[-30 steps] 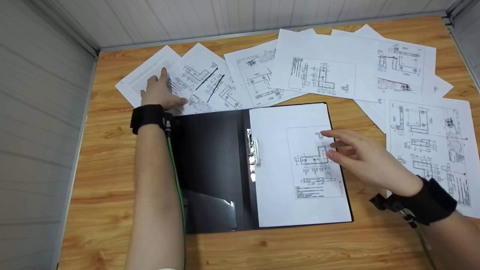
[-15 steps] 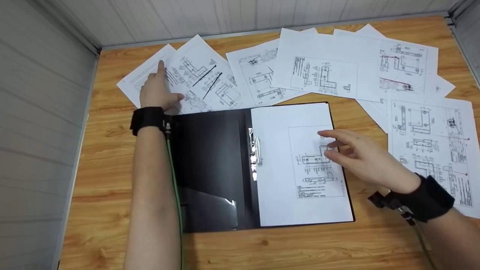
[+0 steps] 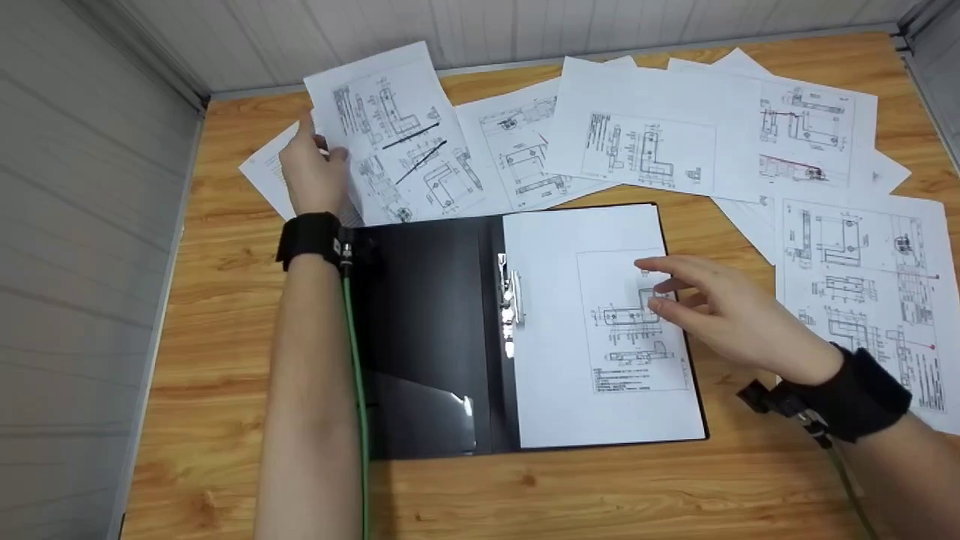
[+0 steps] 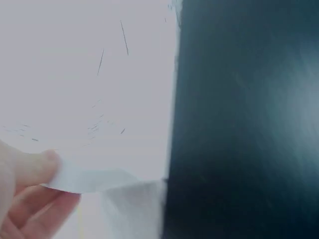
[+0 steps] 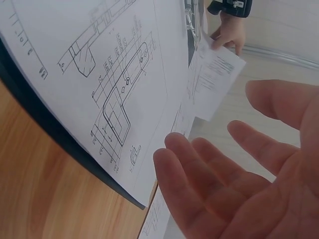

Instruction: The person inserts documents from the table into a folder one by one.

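At the back left, my left hand (image 3: pixel 313 171) pinches the left edge of a printed drawing sheet (image 3: pixel 401 124) with two thick black strokes across it. Thumb and fingers close on the sheet's curled edge in the left wrist view, and the paper (image 4: pixel 89 89) is partly lifted. An open black folder (image 3: pixel 427 300) lies in front, its right side bearing a stack of paper topped by a drawing (image 3: pixel 555 240). Over that paper's right edge hovers my right hand (image 3: pixel 724 311), fingers loosely bent and holding nothing; the right wrist view shows its palm (image 5: pixel 279 199) beside the folder.
A metal clip (image 3: pixel 512 300) sits along the folder's spine. Under the lifted sheet lies a page of text (image 3: pixel 264 166). More drawing sheets (image 3: pixel 630 90) overlap along the back, and one (image 3: pixel 862 300) lies at the right. Pale walls (image 3: pixel 495 30) border the wooden table (image 3: pixel 225 360).
My left hand has gone from resting spread on the sheets to pinching the marked drawing, whose near-left edge has come up as it turned and shifted back. My right hand stays almost still.
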Tool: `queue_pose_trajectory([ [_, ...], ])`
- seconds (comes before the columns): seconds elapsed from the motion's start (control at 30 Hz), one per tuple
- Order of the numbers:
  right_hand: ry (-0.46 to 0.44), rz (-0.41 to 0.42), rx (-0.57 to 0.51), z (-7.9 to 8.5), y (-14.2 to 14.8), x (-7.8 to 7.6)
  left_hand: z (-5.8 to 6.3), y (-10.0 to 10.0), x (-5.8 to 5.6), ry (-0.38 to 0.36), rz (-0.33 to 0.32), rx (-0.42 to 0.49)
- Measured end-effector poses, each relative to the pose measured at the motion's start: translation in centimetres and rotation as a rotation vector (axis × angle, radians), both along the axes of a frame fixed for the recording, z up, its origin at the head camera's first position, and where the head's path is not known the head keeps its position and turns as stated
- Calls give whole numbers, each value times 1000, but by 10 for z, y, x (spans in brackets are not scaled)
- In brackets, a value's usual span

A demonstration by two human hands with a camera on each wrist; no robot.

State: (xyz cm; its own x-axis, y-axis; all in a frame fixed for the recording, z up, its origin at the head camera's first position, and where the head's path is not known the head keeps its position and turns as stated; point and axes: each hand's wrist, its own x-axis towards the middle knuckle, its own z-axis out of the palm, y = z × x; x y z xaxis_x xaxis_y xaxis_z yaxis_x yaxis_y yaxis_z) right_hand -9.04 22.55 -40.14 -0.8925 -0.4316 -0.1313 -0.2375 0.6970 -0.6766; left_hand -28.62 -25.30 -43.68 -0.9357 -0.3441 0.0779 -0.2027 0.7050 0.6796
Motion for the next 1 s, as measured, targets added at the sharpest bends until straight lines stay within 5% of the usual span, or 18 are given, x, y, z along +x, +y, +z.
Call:
queue_pose_trajectory([
  [0.1, 16, 3, -5, 2, 0, 0, 17, 9, 2, 128, 29, 66],
  [0.27, 41, -3, -18, 5, -1, 0, 54, 33, 14, 492, 49, 290],
  [0.4, 90, -37, -39, 8, -1, 0, 88, 60, 32, 820, -55, 387],
  [0.53, 148, -91, -113, 11, -3, -3, 120, 89, 58, 1011, -209, 429],
  [0.67, 199, -181, -237, 19, -8, -9, 135, 115, 78, 1090, -374, 516],
  [0.77, 228, -247, -353, 27, -12, -13, 137, 133, 91, 1082, -498, 583],
  [0.87, 200, -257, -597, 33, -16, -13, 134, 148, 104, 1035, -598, 650],
  [1.0, 119, -154, -986, 39, -21, -11, 128, 163, 119, 938, -704, 745],
])
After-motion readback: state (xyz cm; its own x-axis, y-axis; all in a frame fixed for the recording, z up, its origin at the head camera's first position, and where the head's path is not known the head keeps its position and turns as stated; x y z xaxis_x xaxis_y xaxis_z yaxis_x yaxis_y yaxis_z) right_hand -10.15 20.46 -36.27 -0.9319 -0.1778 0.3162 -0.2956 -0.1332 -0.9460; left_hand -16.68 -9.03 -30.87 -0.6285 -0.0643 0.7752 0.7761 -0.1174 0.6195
